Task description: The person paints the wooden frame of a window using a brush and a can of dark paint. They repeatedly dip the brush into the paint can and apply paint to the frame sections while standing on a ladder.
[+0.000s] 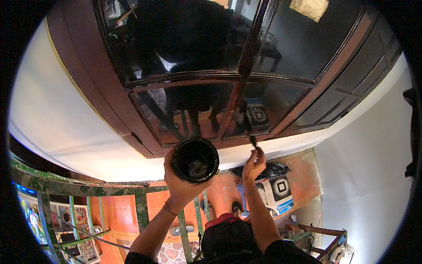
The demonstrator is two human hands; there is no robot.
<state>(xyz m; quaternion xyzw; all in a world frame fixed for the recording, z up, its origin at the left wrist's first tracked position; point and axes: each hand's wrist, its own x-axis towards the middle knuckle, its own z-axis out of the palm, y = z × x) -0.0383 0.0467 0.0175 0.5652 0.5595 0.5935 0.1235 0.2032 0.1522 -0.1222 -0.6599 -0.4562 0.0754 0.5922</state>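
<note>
One black-smeared can is mid-frame, the left hand clamping its fingers around it. Right of it, the right hand pinches one blurred dark tool, probably a brush. Above, one brown frame borders four glass panes.

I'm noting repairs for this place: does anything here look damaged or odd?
Yes: the green railing at lower left; its paint is patchy, with dull, bare-looking areas between the green, so it looks worn.
</note>
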